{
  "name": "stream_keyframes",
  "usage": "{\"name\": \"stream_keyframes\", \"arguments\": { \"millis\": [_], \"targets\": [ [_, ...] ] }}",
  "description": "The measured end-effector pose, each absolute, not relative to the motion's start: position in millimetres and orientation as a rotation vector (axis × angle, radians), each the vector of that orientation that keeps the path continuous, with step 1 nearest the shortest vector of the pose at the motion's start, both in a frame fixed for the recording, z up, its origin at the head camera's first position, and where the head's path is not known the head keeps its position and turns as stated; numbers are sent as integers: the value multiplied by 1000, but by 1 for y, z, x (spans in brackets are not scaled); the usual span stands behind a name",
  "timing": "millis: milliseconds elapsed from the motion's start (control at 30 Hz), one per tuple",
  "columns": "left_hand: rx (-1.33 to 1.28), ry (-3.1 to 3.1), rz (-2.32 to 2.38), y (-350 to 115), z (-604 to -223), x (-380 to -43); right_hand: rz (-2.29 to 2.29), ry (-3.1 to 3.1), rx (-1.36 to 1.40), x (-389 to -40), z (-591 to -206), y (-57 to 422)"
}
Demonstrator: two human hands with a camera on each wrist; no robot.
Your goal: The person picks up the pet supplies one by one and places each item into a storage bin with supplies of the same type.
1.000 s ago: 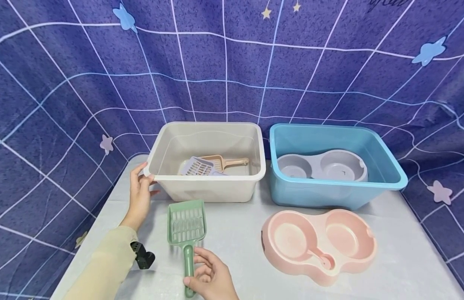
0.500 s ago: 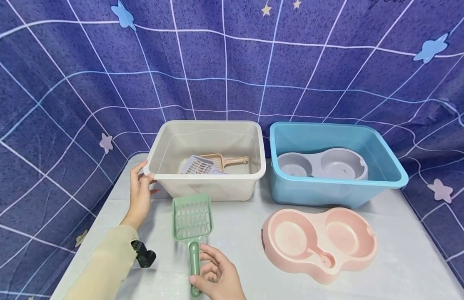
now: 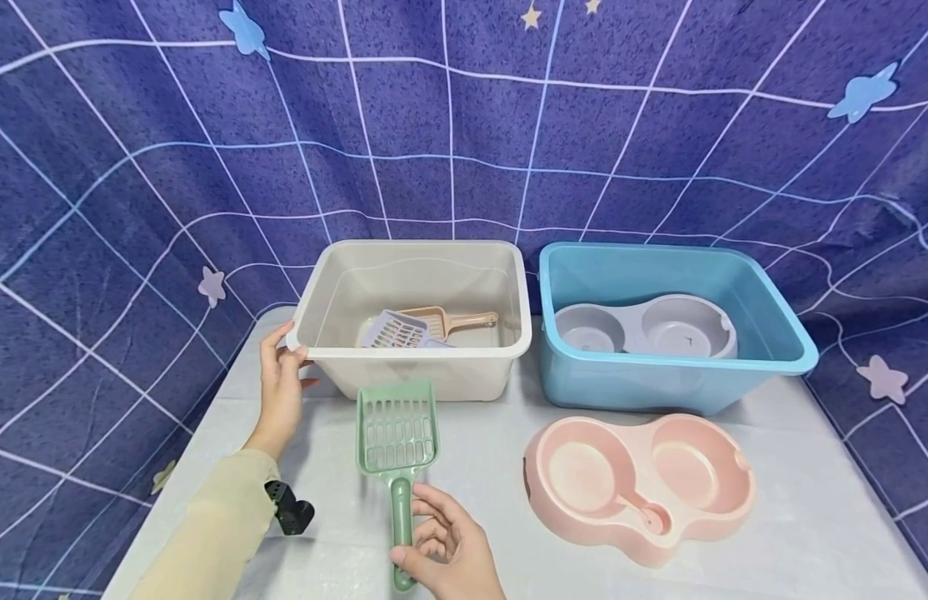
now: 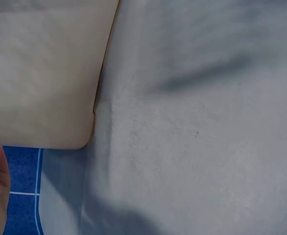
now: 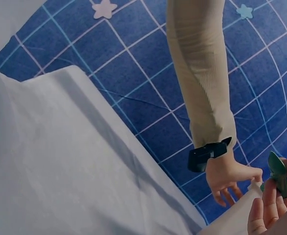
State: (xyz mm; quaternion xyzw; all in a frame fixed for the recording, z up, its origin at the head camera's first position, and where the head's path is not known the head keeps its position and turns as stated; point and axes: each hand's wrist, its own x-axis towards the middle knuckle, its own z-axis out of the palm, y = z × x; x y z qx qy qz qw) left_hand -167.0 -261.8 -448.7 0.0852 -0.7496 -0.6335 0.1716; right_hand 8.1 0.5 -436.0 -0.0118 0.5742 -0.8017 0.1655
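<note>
My left hand holds the front left corner of a beige litter box by its rim. In the left wrist view only part of that hand shows below the box wall. With thumb and fingers, my right hand pinches the handle of a green slotted litter scoop, its head pointing away and overlapping the lower front of the box. The right wrist view shows the green handle end between the fingers. Inside the box lie a lilac scoop and a tan scoop.
A blue box stands right of the beige one, with a grey double pet bowl inside. In front of it sits a pink double bowl on the white-covered table. A purple grid-patterned curtain hangs behind and at the sides.
The green scoop and my right hand have moved to the right and slightly away from me. My left hand stays at the corner of the beige box.
</note>
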Motion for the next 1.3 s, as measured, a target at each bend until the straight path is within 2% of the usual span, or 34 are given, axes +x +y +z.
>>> {"name": "stream_keyframes", "arguments": {
  "millis": [1300],
  "targets": [
    [258, -2115, -1825, -259, -446, -166, -2373, 1742, -187, 2, -414, 22]
  ]
}}
